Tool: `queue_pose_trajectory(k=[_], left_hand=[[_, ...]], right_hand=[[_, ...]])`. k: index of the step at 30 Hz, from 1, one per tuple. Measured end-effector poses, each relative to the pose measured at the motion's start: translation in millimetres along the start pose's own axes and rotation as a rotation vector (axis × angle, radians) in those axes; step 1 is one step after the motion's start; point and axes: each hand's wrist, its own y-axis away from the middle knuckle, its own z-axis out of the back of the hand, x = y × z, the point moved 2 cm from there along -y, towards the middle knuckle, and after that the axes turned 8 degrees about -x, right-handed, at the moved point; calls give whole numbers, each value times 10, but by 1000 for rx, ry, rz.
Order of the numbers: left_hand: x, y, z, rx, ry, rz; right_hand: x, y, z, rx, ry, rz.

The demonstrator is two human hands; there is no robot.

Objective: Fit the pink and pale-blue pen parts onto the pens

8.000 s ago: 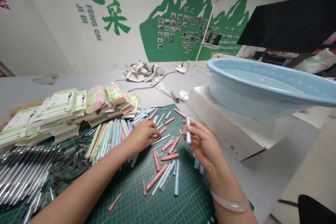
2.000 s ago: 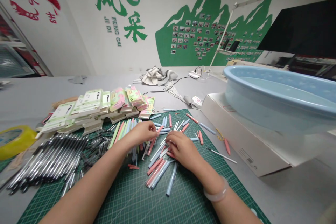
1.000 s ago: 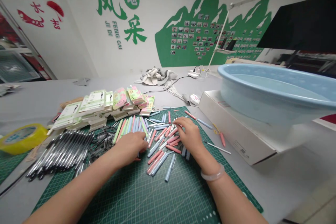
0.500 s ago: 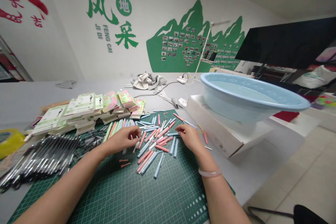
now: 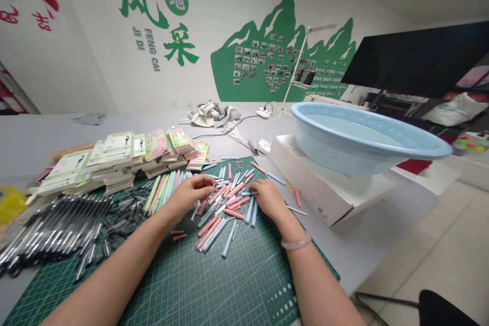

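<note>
A loose heap of pink, blue and white pen parts (image 5: 229, 209) lies on the green cutting mat (image 5: 214, 290). My left hand (image 5: 194, 192) is over the heap's left side, its fingers curled and pressed together; what they hold, if anything, is hidden. On the opposite side, my right hand (image 5: 267, 198) has its fingers closed at the end of a blue pen tube (image 5: 247, 194). Capped pastel pens (image 5: 162, 191) in green, pink, blue and purple lie in a row beyond my left wrist. Two small pink clips (image 5: 178, 235) rest near my left forearm.
Black clear-barrelled pens (image 5: 57, 224) lie in a row at the left, with black caps (image 5: 130, 204) beside them. Behind stand stacked printed paper pads (image 5: 110, 155). A blue basin (image 5: 344, 147) sits on a white box (image 5: 317, 193) at the right. Tape (image 5: 11, 204) lies far left.
My left hand has moved right and slightly up, farther over the heap. My right hand has shifted left onto the blue tube's end. The view has shifted slightly.
</note>
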Motion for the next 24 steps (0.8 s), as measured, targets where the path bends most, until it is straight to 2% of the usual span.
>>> queue_pose_trajectory(k=[4, 7, 9, 13, 19, 24], left_hand=[[40, -26, 62, -76, 3, -9], [49, -33, 69, -78, 11, 3], [52, -29, 60, -73, 11, 10], [57, -13, 35, -80, -19, 26], [91, -14, 23, -105, -31, 45], [146, -16, -7, -104, 84, 63]], right_hand=[[-16, 20, 101, -52, -88, -16], [-12, 51, 243, -128, -152, -44], [2, 82, 286, -103, -182, -33], [56, 150, 215, 17, -181, 43], [96, 103, 149, -18, 8, 5], [122, -26, 95, 72, 83, 56]])
